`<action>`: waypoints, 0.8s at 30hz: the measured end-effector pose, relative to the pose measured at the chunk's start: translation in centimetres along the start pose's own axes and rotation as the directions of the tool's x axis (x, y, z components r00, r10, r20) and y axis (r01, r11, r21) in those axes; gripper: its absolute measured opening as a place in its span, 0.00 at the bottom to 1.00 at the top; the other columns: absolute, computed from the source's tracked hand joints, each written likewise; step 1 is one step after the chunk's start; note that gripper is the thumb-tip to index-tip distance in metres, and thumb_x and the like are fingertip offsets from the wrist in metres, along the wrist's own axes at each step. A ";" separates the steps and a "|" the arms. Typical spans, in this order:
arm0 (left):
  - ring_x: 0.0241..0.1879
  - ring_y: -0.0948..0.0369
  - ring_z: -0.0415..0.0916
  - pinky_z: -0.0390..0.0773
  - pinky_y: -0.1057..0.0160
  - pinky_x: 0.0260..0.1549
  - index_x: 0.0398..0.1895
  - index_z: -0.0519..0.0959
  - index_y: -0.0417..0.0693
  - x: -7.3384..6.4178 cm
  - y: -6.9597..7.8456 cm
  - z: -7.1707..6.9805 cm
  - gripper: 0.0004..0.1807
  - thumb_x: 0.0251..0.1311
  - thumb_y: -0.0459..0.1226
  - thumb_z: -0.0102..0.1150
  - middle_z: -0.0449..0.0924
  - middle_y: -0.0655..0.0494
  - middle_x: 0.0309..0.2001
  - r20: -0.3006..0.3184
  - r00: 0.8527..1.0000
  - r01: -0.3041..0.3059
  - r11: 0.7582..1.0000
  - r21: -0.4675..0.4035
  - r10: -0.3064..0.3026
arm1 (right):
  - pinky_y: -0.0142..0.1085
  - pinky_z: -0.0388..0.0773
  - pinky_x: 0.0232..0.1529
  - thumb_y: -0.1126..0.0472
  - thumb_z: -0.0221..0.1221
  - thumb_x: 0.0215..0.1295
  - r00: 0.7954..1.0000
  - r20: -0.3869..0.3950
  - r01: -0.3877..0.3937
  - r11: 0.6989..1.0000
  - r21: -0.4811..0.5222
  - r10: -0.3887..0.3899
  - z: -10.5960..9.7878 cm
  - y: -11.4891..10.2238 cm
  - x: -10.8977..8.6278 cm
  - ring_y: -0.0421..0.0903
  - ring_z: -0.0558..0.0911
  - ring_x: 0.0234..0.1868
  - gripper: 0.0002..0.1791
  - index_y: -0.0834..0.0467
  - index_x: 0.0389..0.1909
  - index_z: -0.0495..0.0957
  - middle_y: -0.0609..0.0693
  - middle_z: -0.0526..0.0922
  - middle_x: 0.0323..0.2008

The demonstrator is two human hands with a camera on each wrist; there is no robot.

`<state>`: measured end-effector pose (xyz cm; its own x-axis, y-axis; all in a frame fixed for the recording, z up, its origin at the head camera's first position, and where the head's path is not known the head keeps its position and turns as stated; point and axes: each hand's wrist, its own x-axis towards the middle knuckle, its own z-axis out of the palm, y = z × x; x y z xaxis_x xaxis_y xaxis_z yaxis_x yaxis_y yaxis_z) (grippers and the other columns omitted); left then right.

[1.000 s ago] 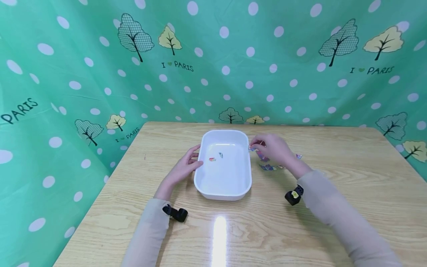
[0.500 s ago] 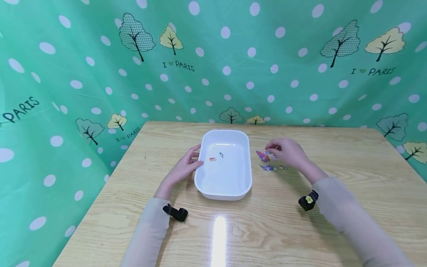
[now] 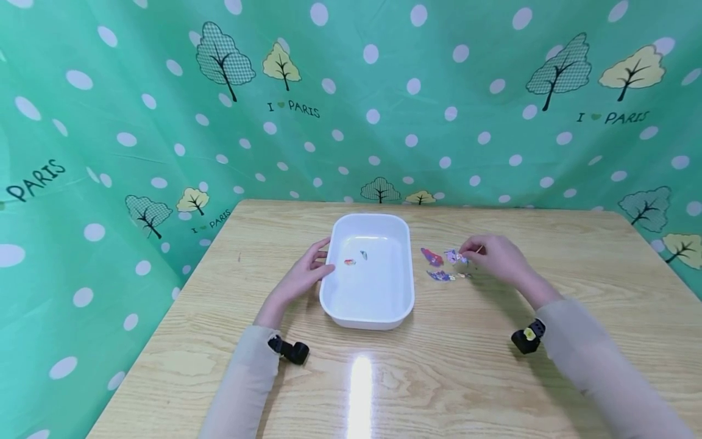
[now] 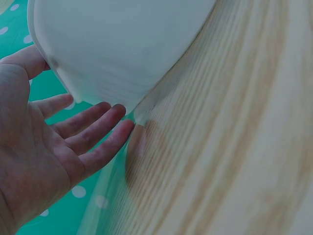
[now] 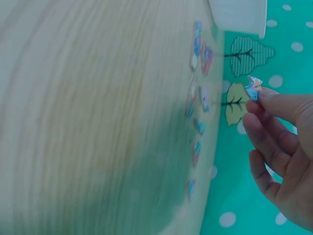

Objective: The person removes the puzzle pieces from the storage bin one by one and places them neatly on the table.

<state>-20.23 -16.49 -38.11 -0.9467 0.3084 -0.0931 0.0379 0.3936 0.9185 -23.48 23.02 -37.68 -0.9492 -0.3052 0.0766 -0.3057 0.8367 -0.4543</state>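
A white plastic tub [image 3: 366, 299] stands on the table. My left hand [image 3: 298, 280] holds its left side, the thumb over the rim and the fingers against the outer wall; in the left wrist view the fingertips touch the tub low down. Right of the tub, my right hand [image 3: 498, 259] pinches a small, colourful, sticker-like piece [image 5: 254, 88] between thumb and forefinger, above the table. Close by lie a red-purple piece [image 3: 432, 256], a light purple piece [image 3: 451, 255] and a dark blue-purple piece [image 3: 439, 275]. Two small pieces, one red [image 3: 349, 262] and one grey-green [image 3: 364, 255], lie inside the tub.
In the right wrist view, several flat pieces [image 5: 196, 152] are scattered in a line on the wooden table [image 3: 439, 378]. A green dotted curtain [image 3: 351, 91] hangs behind the table. Each wrist wears a small black camera.
My right hand has moved right, away from the tub's right rim and across the loose pieces, with a small piece in its fingertips. The left hand stays on the tub.
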 end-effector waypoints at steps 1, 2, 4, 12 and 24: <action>0.53 0.48 0.69 0.74 0.56 0.48 0.70 0.49 0.51 0.0 0.0 0.0 0.34 0.63 0.38 0.50 0.62 0.38 0.59 0.000 1.000 0.000 1.000 0.000 0.000 | 0.43 0.74 0.37 0.59 0.55 0.62 1.000 0.005 -0.001 1.000 -0.003 0.002 -0.1 0.2 -0.1 0.48 0.78 0.36 0.08 0.56 0.37 0.81 0.50 0.82 0.34; 0.53 0.48 0.69 0.74 0.56 0.48 0.70 0.49 0.51 0.0 0.0 0.0 0.34 0.63 0.38 0.50 0.62 0.39 0.60 0.000 1.000 -0.001 1.000 -0.001 0.001 | 0.44 0.75 0.38 0.59 0.56 0.62 1.000 0.011 -0.003 1.000 -0.004 0.003 -0.1 0.4 -0.3 0.48 0.78 0.36 0.08 0.56 0.37 0.81 0.50 0.82 0.34; 0.53 0.48 0.69 0.74 0.56 0.49 0.70 0.49 0.51 0.0 0.0 0.0 0.34 0.63 0.38 0.50 0.62 0.39 0.60 0.001 1.000 -0.001 1.000 -0.001 0.001 | 0.46 0.75 0.39 0.60 0.56 0.62 1.000 0.022 -0.006 1.000 -0.006 0.006 -0.2 0.9 -0.5 0.49 0.78 0.37 0.07 0.56 0.37 0.81 0.51 0.82 0.34; 0.53 0.48 0.68 0.74 0.56 0.49 0.70 0.48 0.50 -0.2 0.1 0.0 0.35 0.63 0.39 0.50 0.62 0.39 0.60 0.000 1.000 0.003 1.000 0.004 -0.003 | 0.46 0.75 0.39 0.61 0.57 0.60 0.999 0.047 -0.025 0.999 -0.044 0.027 -0.3 2.3 -1.4 0.48 0.79 0.36 0.07 0.57 0.35 0.80 0.50 0.82 0.33; 0.55 0.46 0.67 0.74 0.56 0.48 0.70 0.51 0.51 -0.1 0.1 0.1 0.36 0.59 0.38 0.55 0.60 0.40 0.62 -0.034 0.999 0.017 1.000 -0.004 -0.017 | 0.43 0.73 0.35 0.58 0.58 0.60 0.994 0.091 -0.053 0.997 -0.059 0.058 0.2 3.3 -1.6 0.45 0.78 0.33 0.07 0.57 0.35 0.80 0.48 0.82 0.31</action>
<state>-20.14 -16.40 -38.01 -0.9575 0.2722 -0.0957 0.0206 0.3951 0.9184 -22.95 26.23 -39.48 -0.9546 -0.2964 -0.0309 -0.2592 0.8771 -0.4043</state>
